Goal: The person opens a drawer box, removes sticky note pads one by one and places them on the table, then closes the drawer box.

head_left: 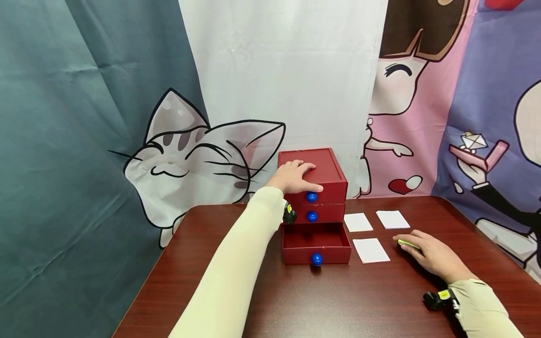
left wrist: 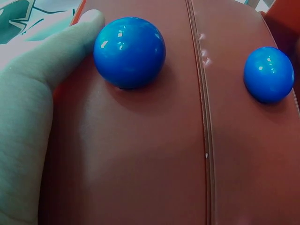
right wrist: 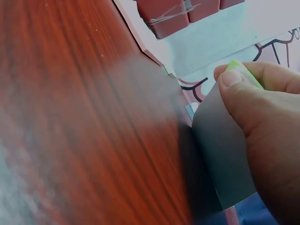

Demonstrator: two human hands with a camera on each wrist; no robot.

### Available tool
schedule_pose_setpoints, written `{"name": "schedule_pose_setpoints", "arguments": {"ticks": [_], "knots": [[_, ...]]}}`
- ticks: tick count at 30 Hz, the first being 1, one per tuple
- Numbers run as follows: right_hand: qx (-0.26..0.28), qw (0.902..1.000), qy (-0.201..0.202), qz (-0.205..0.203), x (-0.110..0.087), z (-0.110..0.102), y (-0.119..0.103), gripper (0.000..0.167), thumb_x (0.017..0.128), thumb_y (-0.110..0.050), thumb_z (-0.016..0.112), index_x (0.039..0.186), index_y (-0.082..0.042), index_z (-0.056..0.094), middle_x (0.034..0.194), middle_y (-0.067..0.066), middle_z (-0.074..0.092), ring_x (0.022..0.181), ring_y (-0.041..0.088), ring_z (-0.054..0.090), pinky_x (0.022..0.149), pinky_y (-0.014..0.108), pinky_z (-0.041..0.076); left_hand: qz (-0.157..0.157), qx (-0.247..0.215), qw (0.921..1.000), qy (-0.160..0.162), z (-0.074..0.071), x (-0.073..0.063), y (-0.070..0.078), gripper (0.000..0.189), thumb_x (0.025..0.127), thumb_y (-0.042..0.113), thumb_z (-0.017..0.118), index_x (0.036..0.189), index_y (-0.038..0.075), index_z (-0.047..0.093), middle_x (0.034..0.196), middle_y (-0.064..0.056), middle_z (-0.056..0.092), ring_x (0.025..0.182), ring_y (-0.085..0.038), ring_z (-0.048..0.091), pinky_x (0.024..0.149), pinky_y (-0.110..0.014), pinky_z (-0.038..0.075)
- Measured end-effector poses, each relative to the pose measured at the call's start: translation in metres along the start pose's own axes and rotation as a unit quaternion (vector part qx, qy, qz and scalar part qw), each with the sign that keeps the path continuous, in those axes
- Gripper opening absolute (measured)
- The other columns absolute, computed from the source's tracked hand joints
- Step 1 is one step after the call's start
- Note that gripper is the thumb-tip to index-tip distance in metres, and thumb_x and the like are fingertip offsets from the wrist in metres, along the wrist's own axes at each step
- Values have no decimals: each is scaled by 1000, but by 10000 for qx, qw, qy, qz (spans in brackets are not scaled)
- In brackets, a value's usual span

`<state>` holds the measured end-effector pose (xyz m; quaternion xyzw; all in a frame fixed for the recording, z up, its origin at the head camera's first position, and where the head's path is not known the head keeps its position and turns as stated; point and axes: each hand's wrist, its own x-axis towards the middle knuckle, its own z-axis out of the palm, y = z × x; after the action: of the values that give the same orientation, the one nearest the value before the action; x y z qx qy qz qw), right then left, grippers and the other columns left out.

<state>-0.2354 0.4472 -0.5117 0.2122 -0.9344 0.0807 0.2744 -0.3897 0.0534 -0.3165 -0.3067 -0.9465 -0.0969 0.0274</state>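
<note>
A red drawer cabinet [head_left: 314, 164] with blue knobs stands at the back of the table, its bottom drawer [head_left: 291, 256] pulled out and nothing visible inside. My left hand [head_left: 294, 179] rests on the cabinet top, fingers spread, the thumb along the front edge just above the top knob [head_left: 312, 196]. In the left wrist view that thumb [left wrist: 37, 79] lies beside the blue knob [left wrist: 130, 52]. To the right, low over the table, my right hand [head_left: 433, 256] pinches a flat card [right wrist: 225, 150] between thumb and fingers. It looks grey on one side, with bright green showing at its edge.
Three white square cards lie right of the cabinet: one near it [head_left: 358, 222], one farther right [head_left: 393, 219] and one in front [head_left: 371, 250]. The brown table [head_left: 338, 305] ends at a printed curtain [head_left: 283, 61] behind.
</note>
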Motion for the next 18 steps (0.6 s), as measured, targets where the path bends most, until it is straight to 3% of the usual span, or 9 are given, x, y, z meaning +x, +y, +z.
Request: {"name": "schedule_pose_setpoints", "arguments": {"ticks": [5,12,14,18], "knots": [[-21,9993,193,-332,0,-1,2,33,79,-13,83,110,-22,76,99,-12,66,86,11,65,78,28,47,9,-52,10000,4,-1,-2,0,85,86,73,59,156,31,38,163,-6,29,147,-30,28,120,-49,26],[-169,9916,586,-1136,3,-1,7,40,67,-9,86,105,-20,79,95,-8,72,85,18,67,84,36,42,-21,-59,10000,-5,1,-2,0,85,85,75,58,156,33,37,163,-5,29,148,-29,27,120,-48,24],[-155,9925,554,-1077,1,0,8,41,66,-8,87,104,-19,79,98,-6,73,87,19,69,84,36,43,-6,-51,10000,9,1,-2,0,85,85,74,59,156,32,37,163,-5,29,148,-29,27,120,-48,25],[-106,9977,390,-539,-5,3,8,37,69,-10,88,104,-19,80,102,-2,75,91,24,72,82,27,47,35,-42,10000,35,-1,-3,0,84,86,73,59,156,31,38,163,-6,30,147,-30,28,120,-49,26]]}}
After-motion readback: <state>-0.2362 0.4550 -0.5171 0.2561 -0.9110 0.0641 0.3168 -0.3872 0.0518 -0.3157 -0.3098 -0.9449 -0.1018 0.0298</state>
